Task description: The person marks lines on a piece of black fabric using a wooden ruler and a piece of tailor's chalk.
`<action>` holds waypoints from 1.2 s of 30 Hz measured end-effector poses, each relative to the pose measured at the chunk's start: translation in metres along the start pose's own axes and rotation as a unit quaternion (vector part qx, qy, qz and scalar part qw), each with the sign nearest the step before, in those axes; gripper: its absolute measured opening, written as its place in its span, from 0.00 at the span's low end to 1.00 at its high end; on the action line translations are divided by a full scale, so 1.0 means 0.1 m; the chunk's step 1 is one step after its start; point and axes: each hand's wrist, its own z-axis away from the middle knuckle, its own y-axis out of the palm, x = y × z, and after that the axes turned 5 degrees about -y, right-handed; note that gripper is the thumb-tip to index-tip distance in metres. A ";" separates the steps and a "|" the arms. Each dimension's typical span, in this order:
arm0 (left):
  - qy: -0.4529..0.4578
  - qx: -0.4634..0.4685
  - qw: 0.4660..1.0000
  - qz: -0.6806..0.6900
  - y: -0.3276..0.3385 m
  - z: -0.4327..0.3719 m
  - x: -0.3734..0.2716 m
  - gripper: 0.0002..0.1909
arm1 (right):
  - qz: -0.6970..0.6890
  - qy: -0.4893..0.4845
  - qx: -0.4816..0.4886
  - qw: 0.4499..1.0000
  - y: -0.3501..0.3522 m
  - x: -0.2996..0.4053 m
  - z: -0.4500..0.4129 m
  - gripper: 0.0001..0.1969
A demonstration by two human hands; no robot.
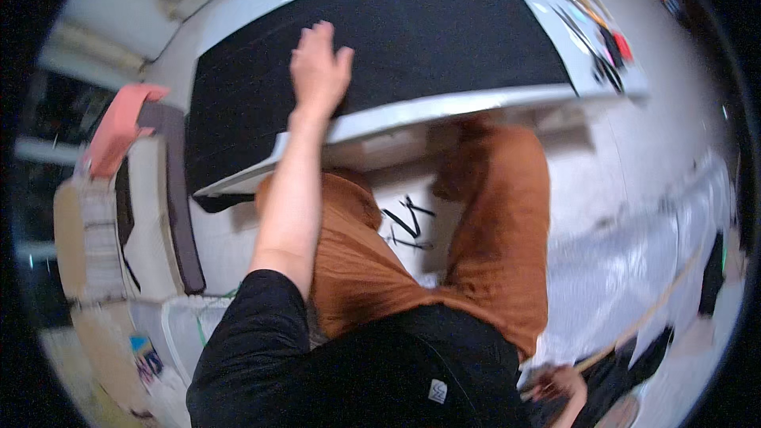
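A large piece of black fabric point(416, 30) lies flat over a low white table point(452, 104), and its near left corner hangs past the edge. My left hand point(321, 71) rests palm down on this fabric, thumb apart from the fingers, with nothing in it. At the lower right, my right hand point(556, 383) is low beside my hip, its fingers curled and blurred. Dark fabric point(624, 362) and one end of a thin wooden stick point(648, 315) are close to it. Whether that hand grips either one cannot be told.
Scissors with black handles point(606, 74) lie at the table's right end, near a red object point(622, 46) and other small tools. Folded fabrics point(148, 208) and a pink cloth point(122, 128) are stacked at left. Clear plastic wrapping point(612, 267) covers something at right. Black strips or marks point(410, 223) show between my legs.
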 end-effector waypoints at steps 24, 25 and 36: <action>-0.057 -0.180 0.982 -0.014 -0.33 0.08 0.09 0.32 | 0.259 -0.638 -0.195 0.698 0.24 4.87 0.13 0.16; -0.049 -0.237 0.970 -0.022 -0.39 0.14 0.10 0.32 | 0.275 -0.651 -0.189 0.682 0.30 4.94 0.08 0.16; -0.417 -0.300 0.855 -0.069 -2.95 4.09 -0.03 0.20 | 0.358 -0.709 -0.126 0.595 0.54 5.15 -0.13 0.17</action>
